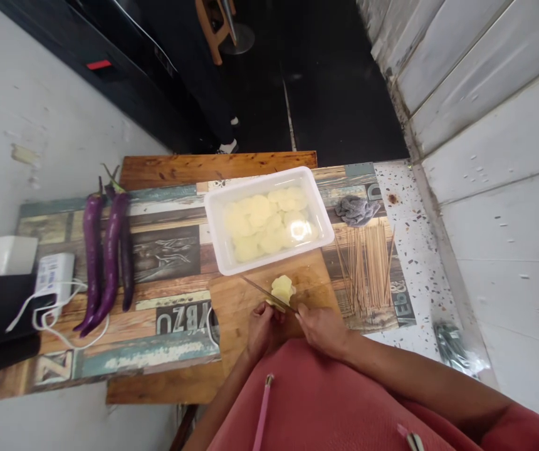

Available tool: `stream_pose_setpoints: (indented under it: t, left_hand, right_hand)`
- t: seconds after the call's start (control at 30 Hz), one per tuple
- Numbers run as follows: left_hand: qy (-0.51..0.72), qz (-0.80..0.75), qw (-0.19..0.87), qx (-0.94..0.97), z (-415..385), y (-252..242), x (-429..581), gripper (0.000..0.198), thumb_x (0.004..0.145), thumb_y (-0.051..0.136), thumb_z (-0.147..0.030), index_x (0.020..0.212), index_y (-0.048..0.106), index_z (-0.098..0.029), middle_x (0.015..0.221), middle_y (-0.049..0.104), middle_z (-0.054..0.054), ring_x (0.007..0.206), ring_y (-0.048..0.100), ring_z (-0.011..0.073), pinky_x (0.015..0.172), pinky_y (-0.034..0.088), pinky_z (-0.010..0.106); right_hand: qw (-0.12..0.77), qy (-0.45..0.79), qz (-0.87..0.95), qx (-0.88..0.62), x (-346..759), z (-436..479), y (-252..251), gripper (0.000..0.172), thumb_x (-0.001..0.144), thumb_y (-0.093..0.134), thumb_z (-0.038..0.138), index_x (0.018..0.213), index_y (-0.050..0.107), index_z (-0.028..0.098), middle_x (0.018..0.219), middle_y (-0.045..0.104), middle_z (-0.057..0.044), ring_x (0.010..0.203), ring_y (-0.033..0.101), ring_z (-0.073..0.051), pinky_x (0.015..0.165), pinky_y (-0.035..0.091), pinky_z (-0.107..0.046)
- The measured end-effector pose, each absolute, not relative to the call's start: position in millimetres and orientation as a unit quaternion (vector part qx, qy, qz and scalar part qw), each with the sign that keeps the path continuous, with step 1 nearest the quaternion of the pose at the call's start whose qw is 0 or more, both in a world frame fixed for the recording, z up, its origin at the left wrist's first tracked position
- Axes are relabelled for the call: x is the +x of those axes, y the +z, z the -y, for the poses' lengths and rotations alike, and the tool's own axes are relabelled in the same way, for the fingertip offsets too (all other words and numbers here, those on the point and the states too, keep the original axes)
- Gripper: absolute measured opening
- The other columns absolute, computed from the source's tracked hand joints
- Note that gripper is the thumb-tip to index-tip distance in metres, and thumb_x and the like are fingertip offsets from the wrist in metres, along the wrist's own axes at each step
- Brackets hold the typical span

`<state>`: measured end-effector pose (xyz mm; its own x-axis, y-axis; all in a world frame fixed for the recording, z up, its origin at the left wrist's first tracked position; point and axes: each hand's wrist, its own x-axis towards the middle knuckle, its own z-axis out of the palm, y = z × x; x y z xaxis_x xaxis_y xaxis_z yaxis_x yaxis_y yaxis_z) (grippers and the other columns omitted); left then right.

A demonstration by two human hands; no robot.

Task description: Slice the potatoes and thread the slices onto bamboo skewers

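the right hand (322, 328) is closed on the knife (264, 292); the left hand (261, 327) curls at the near side of the sliced potato (282, 287), its grip hidden. the sliced potato sits on the cutting board (233, 307), probably light, firm but slippery, best held by its sides, clear of the knife.

Look at that rosy-red top (335, 401), folks, pink drawstring (261, 416) down the front with a shiny metal tip (269, 379), and I spot a matching red sleeve (523, 431)!
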<state>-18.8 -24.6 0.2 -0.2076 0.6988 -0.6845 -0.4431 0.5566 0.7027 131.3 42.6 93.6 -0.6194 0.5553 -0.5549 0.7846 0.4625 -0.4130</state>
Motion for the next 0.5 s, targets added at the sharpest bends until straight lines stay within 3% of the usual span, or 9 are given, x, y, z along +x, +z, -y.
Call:
stream_pose_setpoints:
  t: [0.5]
  left_hand:
    - [0.479,-0.609,0.622,0.115,22,3,-18,0.038,0.074,0.055,-0.043,0.05,0.043,-0.018,0.047,0.047,-0.002,0.047,0.046,0.0106,0.051,0.035,0.024]
  right_hand:
    - [0.182,-0.318,-0.84,0.4,159,-43,118,0.027,0.091,0.028,0.024,0.093,0.054,0.015,0.071,0.066,-0.006,0.06,0.062,-0.017,0.05,0.035,-0.025]
